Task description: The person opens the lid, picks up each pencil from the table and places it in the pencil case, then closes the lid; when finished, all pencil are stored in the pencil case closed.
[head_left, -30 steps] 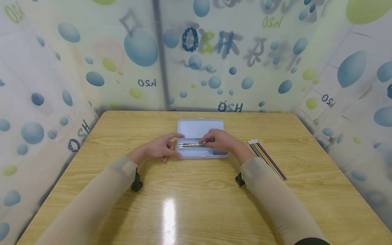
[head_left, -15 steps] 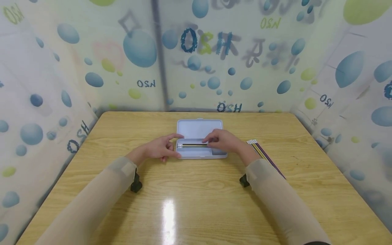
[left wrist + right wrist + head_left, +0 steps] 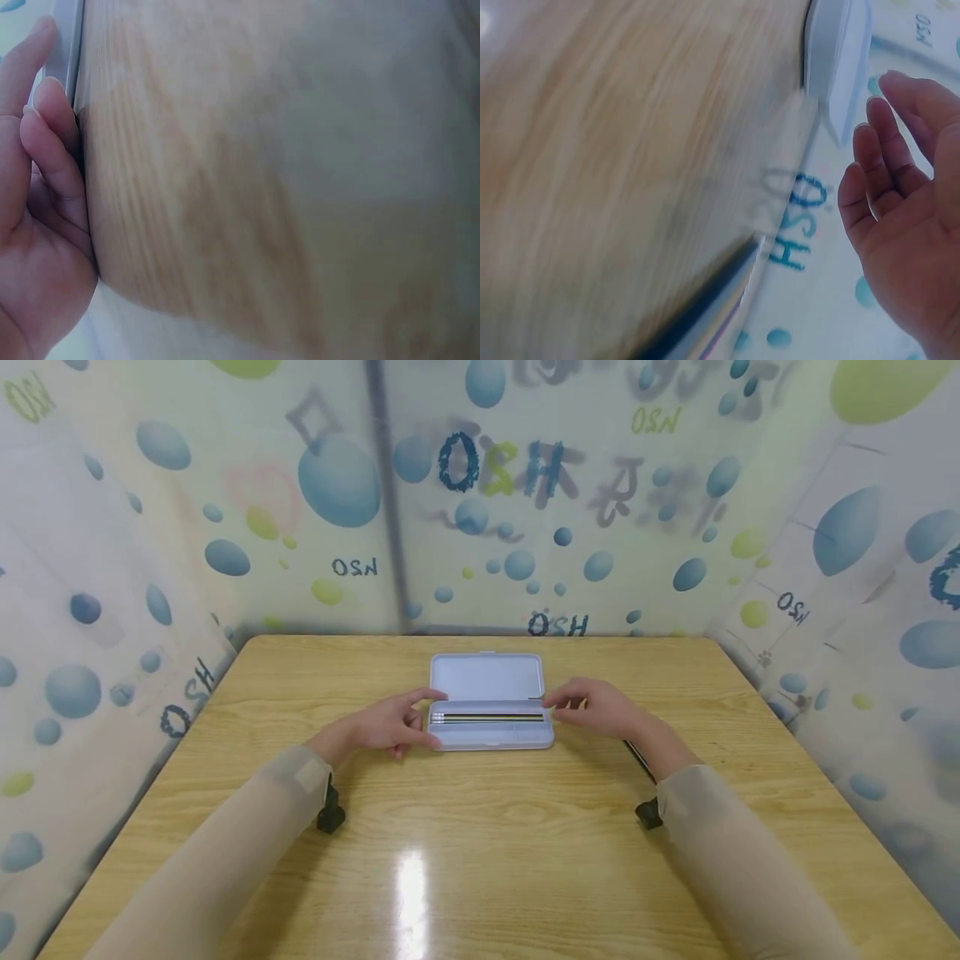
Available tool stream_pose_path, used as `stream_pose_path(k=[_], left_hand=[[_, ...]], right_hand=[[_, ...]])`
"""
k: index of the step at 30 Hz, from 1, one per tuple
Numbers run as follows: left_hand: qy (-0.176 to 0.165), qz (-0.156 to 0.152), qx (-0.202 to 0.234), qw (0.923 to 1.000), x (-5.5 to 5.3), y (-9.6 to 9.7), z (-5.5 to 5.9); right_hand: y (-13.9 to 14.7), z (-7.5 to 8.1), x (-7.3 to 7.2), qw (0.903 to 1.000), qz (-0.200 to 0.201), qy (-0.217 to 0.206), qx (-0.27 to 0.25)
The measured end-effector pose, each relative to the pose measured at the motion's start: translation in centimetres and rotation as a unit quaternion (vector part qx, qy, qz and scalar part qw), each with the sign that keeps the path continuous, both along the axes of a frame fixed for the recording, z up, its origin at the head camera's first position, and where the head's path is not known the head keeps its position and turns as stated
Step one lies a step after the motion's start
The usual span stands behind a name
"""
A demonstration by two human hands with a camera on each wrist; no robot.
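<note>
A pale blue-white pencil case (image 3: 491,745) lies with its lid (image 3: 486,677) thrown back, in the middle of the head view. Several pencils (image 3: 487,717) lie side by side in its long compartment, white ends to the left. My left hand (image 3: 386,724) holds the left end of the case, thumb at the front corner and index finger at the back one; its other fingers are curled under. Just off the right end, my right hand (image 3: 600,707) has loosely bent fingers and nothing between them. In the right wrist view its palm (image 3: 911,255) is bare.
More pencils (image 3: 640,760) lie on the wooden table (image 3: 517,843) beneath the right wrist, mostly hidden by it; their blurred ends (image 3: 712,307) show large in the right wrist view. A patterned curtain (image 3: 480,585) hangs behind the table.
The right hand has let go of the pencils in the case and moved right, past the case's end. The left hand has stayed on the case.
</note>
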State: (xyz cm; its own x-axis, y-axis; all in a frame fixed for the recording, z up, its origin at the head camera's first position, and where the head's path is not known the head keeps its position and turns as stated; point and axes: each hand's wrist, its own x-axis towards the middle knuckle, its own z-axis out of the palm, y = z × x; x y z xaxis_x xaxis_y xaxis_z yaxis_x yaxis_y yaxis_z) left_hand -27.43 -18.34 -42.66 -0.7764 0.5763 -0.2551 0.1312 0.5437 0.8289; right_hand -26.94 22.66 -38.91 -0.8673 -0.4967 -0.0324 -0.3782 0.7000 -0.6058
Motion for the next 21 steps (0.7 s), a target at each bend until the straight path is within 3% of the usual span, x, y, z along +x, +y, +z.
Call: stream_pose_path(k=[7,21], left_hand=[[-0.002,-0.002,-0.001,1.0000,0.0,-0.1,0.0],[-0.004,0.006,-0.002,1.0000,0.0,0.0,-0.1]], right_hand=[[3.9,-0.1,0.9,0.9994,-0.030,0.018,-0.007],[10.8,-0.5,2.7,0.9962,-0.086,-0.011,0.010]])
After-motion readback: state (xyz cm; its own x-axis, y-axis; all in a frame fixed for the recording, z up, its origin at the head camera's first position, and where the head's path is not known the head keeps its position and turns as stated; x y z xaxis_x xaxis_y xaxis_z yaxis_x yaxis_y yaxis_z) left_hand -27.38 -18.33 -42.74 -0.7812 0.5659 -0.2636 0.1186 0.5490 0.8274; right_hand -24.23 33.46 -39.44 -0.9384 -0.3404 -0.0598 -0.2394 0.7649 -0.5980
